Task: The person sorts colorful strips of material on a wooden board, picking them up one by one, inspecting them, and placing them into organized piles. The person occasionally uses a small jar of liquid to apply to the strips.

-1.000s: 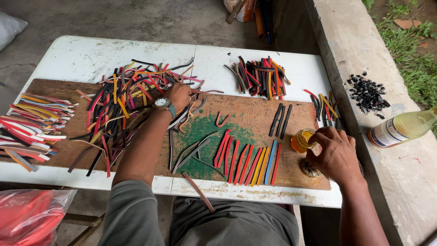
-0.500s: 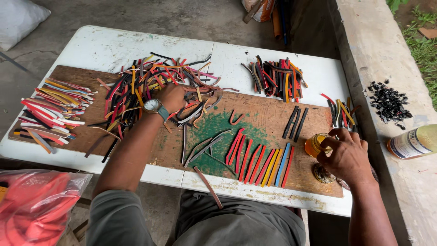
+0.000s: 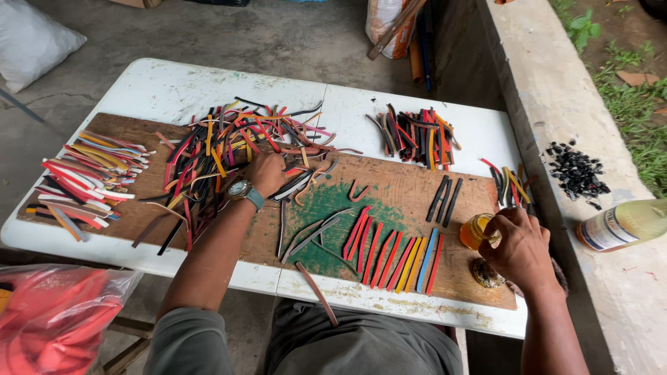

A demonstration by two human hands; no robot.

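My left hand (image 3: pixel 267 171), with a wristwatch on the wrist, reaches into a big loose pile of red, black, yellow and orange rubber strips (image 3: pixel 222 146) on a wooden board (image 3: pixel 403 191); its fingers are curled among the strips. My right hand (image 3: pixel 517 246) is at the board's right end, fingers closed around a small amber glass jar (image 3: pixel 476 231). Beside the jar lies its round lid (image 3: pixel 486 273). A neat row of red, yellow and blue strips (image 3: pixel 392 250) lies side by side between the hands, over a green paint patch.
The board rests on a white folding table (image 3: pixel 174 87). More strip bundles lie at the left (image 3: pixel 87 173) and back right (image 3: pixel 413 135). A concrete ledge at right bears black scraps (image 3: pixel 577 170) and a lying bottle (image 3: pixel 625 223). A red plastic bag (image 3: pixel 48 312) sits lower left.
The view has shifted a little. My left hand has stayed in the strip pile and my right hand has stayed at the jar, with only slight finger movement.
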